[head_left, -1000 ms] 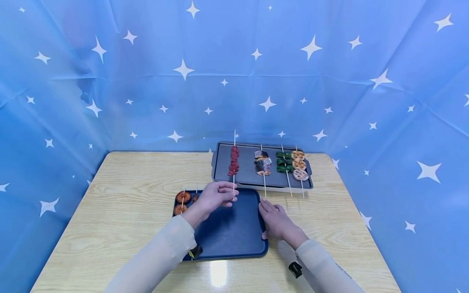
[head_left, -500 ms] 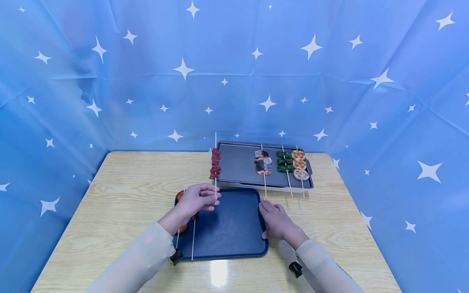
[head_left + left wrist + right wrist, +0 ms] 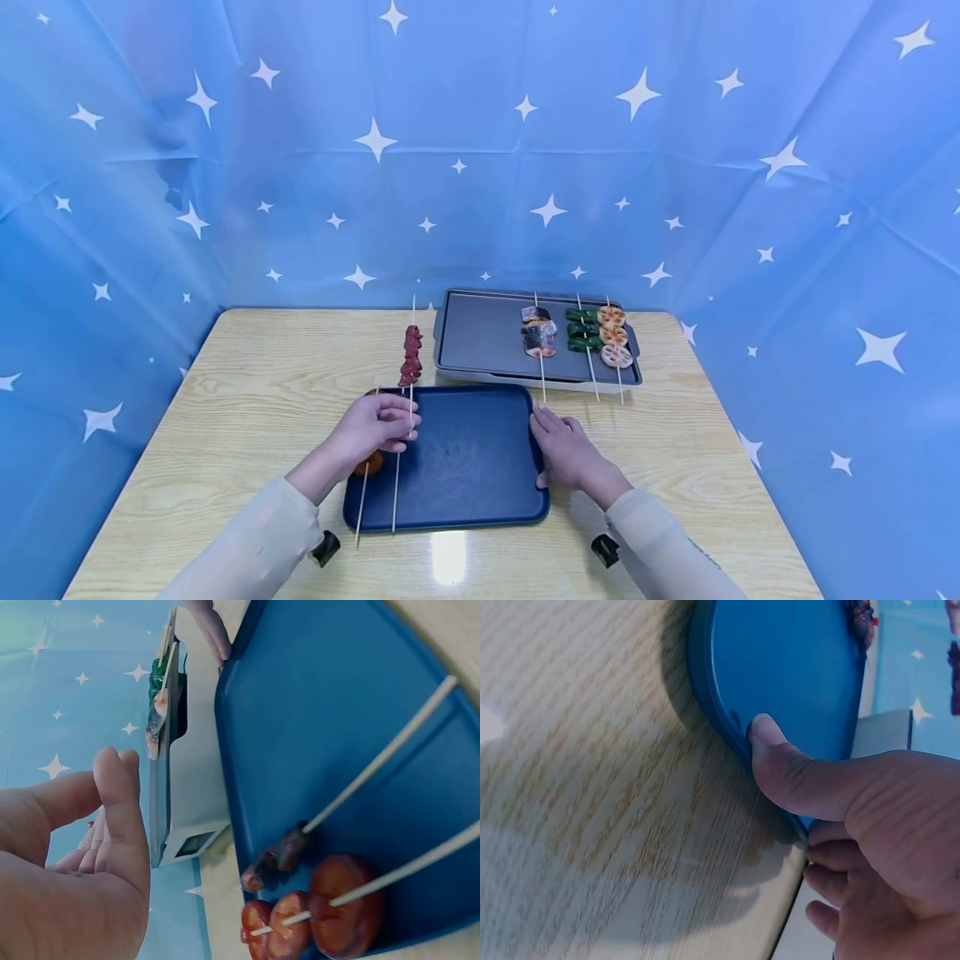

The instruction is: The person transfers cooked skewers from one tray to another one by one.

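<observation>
The left hand [image 3: 369, 433] pinches the lower stick of a skewer of dark red meat [image 3: 411, 356], held upright over the left back part of the blue tray [image 3: 465, 458]. Under and beside that hand, two skewers lie on the tray: one with round orange-brown pieces [image 3: 346, 907], one with small dark pieces [image 3: 289, 851]. At the tray's right edge, the right hand [image 3: 570, 454] grips the rim, its thumb [image 3: 769, 735] on the inner side in the right wrist view.
Behind the tray stands a grey grill plate [image 3: 480, 333] on a light base. It bears a fish skewer [image 3: 538, 337], a green skewer [image 3: 583, 331] and a lotus-root skewer [image 3: 613, 336]. A starry blue curtain [image 3: 480, 208] hangs behind the wooden table [image 3: 255, 400].
The left hand has carried the red meat skewer from over the grill plate leftward and toward the person, to the tray's left part. The right hand has stayed at the tray's edge.
</observation>
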{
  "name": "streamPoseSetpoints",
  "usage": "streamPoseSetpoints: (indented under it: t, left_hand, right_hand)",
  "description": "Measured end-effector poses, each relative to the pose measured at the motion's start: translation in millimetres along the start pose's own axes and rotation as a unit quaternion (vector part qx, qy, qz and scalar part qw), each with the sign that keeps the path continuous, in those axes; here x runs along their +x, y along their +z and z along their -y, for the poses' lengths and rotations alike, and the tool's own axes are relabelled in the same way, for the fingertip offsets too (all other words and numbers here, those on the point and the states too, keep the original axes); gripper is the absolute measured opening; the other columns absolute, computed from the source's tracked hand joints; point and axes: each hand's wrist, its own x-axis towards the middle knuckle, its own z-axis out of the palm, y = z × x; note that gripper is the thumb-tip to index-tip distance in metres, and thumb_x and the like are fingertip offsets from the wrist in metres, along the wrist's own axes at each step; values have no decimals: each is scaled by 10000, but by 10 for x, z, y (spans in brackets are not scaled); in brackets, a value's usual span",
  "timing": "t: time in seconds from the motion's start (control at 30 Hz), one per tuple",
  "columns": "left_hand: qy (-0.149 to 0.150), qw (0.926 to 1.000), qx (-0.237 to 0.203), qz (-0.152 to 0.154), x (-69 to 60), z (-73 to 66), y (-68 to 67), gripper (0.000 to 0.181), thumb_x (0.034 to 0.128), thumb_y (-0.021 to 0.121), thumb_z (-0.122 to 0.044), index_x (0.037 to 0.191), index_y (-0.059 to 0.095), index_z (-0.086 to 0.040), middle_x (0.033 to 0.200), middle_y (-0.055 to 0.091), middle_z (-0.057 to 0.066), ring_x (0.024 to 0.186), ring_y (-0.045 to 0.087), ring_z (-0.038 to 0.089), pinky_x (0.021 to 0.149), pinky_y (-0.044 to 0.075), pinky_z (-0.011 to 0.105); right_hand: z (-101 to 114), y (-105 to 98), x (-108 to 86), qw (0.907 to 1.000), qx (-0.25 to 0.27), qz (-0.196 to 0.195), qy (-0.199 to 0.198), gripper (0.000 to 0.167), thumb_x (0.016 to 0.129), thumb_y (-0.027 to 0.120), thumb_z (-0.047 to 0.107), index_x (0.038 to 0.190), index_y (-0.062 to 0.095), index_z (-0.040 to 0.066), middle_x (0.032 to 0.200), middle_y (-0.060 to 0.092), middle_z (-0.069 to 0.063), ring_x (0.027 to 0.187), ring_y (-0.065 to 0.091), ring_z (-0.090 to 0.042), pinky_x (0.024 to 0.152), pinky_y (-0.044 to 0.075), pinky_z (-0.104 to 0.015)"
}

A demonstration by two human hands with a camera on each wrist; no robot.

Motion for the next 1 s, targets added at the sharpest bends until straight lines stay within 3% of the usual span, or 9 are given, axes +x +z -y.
streamPoseSetpoints:
  t: [0.2, 0.57, 1.0]
  left_hand:
    - [-104, 9999, 125, -7, -87, 136, -3, 327, 927, 613, -39, 1224, 565, 88, 1110, 702, 205, 827, 711, 172, 675, 613, 300]
    - [-118, 9982, 31, 580, -275, 363, 90, 389, 907, 639, -67, 1221, 538, 139, 1055, 717, 196, 826, 699, 141, 635, 589, 238]
    - [-316, 9977, 201, 570, -360, 553, 287, 349, 889, 678, -73, 1160, 583, 127, 977, 734, 182, 761, 697, 140, 570, 587, 270]
  right_hand:
    - [-9, 5, 9, 10000, -4, 30, 13, 964, 697, 867, 282, 1456, 378, -57, 1576, 287, -219, 1479, 249, -358, 1148, 276, -539]
    - [-14, -12, -11, 10000, 43, 12, -67, 962, 697, 864, 273, 1450, 376, -72, 1568, 293, -238, 1465, 265, -384, 1140, 276, -562]
    - [-10, -18, -2, 10000, 14, 92, -3, 973, 704, 857, 303, 1465, 365, -52, 1583, 275, -215, 1483, 242, -353, 1160, 262, -540]
